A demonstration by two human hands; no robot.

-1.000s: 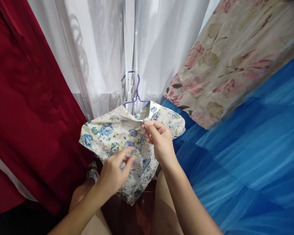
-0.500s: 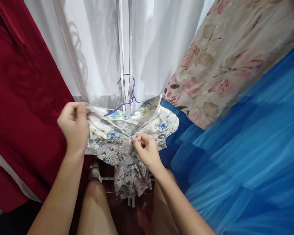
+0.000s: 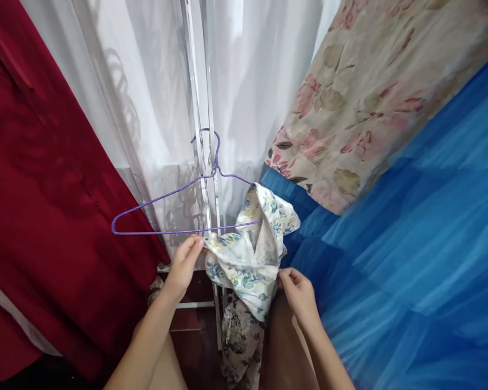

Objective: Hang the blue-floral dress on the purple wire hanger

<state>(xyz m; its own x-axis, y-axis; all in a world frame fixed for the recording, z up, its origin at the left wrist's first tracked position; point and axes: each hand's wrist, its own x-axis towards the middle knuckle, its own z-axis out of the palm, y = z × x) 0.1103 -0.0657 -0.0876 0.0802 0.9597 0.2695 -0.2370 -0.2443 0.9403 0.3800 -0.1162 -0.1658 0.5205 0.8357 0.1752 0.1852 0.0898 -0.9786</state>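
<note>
A white floral dress (image 3: pixel 244 271) with blue and yellow flowers hangs by one shoulder from the right arm of a purple hanger (image 3: pixel 174 191). The hanger's left arm is bare, and its hook is on a thin metal post. My left hand (image 3: pixel 184 265) pinches the dress's loose shoulder edge, just below the hanger's bottom bar. On the other side, my right hand (image 3: pixel 299 292) pinches the front of the dress near its waist. The lower part of the dress droops in folds between my legs.
A red garment (image 3: pixel 44 189) hangs on the left. Behind the metal post (image 3: pixel 193 81) falls a white curtain (image 3: pixel 146 81). To the right hang a beige floral dress (image 3: pixel 350 108) and a blue tulle skirt (image 3: pixel 390 260). Below is a dark red tiled floor (image 3: pixel 191 346).
The dress's left shoulder has come off the hanger, baring its left arm. My left hand moved right and down with that shoulder; my right hand moved right and down.
</note>
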